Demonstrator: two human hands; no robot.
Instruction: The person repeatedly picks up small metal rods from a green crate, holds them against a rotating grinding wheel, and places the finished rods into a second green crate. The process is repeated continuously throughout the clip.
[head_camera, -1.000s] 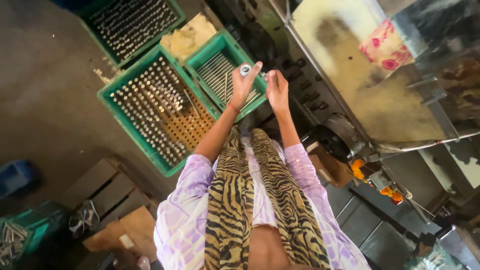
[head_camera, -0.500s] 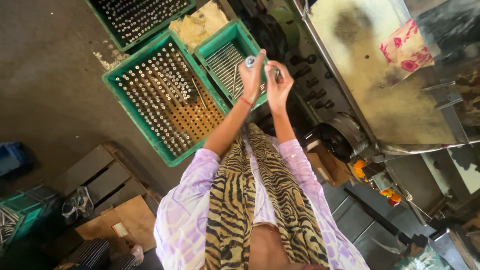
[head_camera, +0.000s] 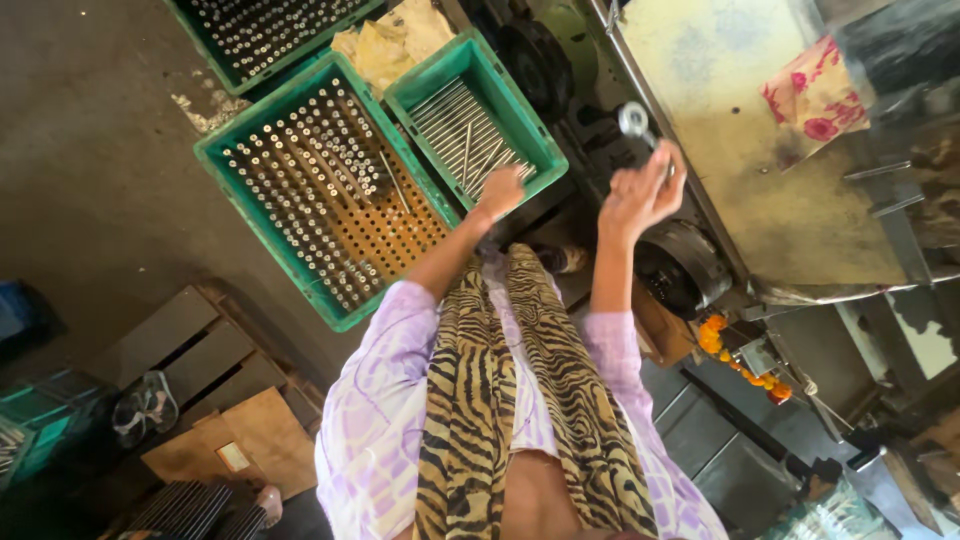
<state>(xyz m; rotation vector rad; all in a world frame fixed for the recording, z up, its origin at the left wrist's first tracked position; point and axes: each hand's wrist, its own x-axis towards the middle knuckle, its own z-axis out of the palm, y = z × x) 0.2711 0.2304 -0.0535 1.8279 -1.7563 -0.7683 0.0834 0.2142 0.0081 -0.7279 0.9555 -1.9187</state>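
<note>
Right hand (head_camera: 640, 195) is lifted beside the machine (head_camera: 690, 265), fingers pinched shut on a short metal tube (head_camera: 634, 120). Left hand (head_camera: 500, 190) hangs half-curled and empty over the small green crate (head_camera: 545, 150) of rods (head_camera: 465, 135). Best kept steady: a firm pinch, tube end level, free hand low by the rods.

Dark concrete floor (head_camera: 90, 170); green crates (head_camera: 320, 190), wooden pallet (head_camera: 190, 350), cardboard sheet (head_camera: 240, 445) lying on it
</note>
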